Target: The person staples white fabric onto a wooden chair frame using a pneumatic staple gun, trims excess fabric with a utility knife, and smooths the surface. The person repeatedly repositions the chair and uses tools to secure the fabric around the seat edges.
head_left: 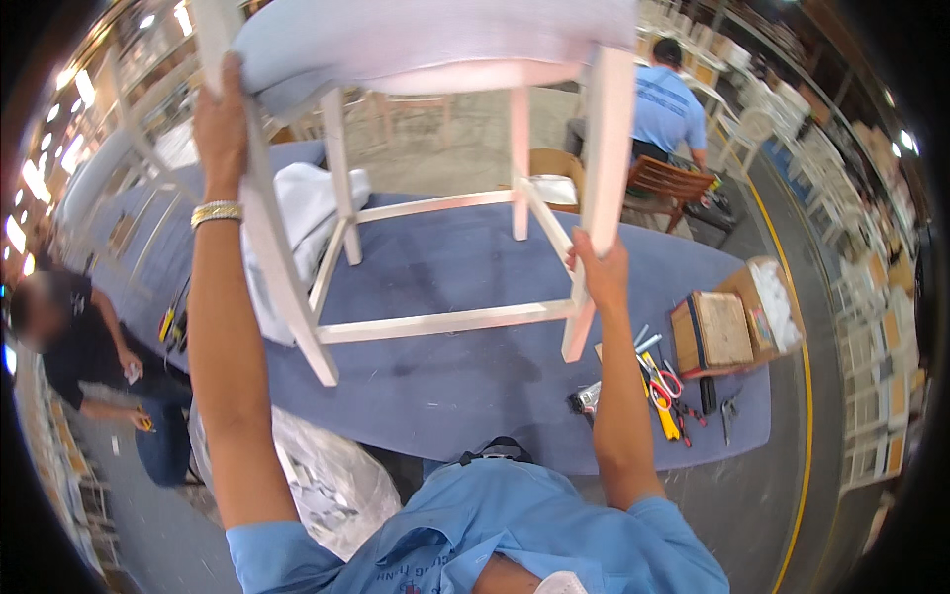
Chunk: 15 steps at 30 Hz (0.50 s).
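Note:
A white wooden chair (435,323) with a pale padded seat (426,45) is upright over the blue-covered table (435,386), its legs pointing down. My left hand (222,129) grips the chair's frame beside the seat, at the top of the near left leg. Lower down, my right hand (600,265) is wrapped round the near right leg, just above the stretcher. Whether the leg tips touch the table I cannot tell. The top of the chair runs out of view.
Scissors (661,396), pliers (730,416) and other hand tools lie at the table's right, beside a cardboard box (717,327). White cloth (297,218) lies behind the left legs. One co-worker (79,337) is at left, another (665,109) sits beyond the table. Plastic wrapping (332,485) lies near me.

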### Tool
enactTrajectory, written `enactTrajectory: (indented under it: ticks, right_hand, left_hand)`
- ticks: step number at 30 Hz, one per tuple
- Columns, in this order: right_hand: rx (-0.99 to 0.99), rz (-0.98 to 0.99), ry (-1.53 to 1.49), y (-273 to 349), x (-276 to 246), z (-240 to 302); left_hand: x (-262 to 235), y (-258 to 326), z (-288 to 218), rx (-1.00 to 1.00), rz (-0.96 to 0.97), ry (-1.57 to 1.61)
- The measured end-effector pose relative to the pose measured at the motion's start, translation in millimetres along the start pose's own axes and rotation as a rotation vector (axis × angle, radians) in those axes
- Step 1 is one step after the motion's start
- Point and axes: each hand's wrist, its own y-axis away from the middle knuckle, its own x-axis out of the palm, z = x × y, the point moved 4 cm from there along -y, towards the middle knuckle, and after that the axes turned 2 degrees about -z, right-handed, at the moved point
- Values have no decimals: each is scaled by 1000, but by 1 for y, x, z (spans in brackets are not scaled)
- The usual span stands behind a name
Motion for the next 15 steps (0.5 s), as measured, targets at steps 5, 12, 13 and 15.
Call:
enactTrajectory:
  ticks: [5,12,13,15]
  right_hand:
    - [-40,98,9,61,-9,-3]
    - [-303,134,-303,71,2,102]
    - [-314,151,-321,70,4,113]
    - [-361,174,-367,76,0,109]
  left_hand:
    - [-42,34,-6,-52,34,59]
    - [-94,74,5,63,44,176]
    - [-103,77,8,69,27,195]
    - [-111,87,9,71,56,245]
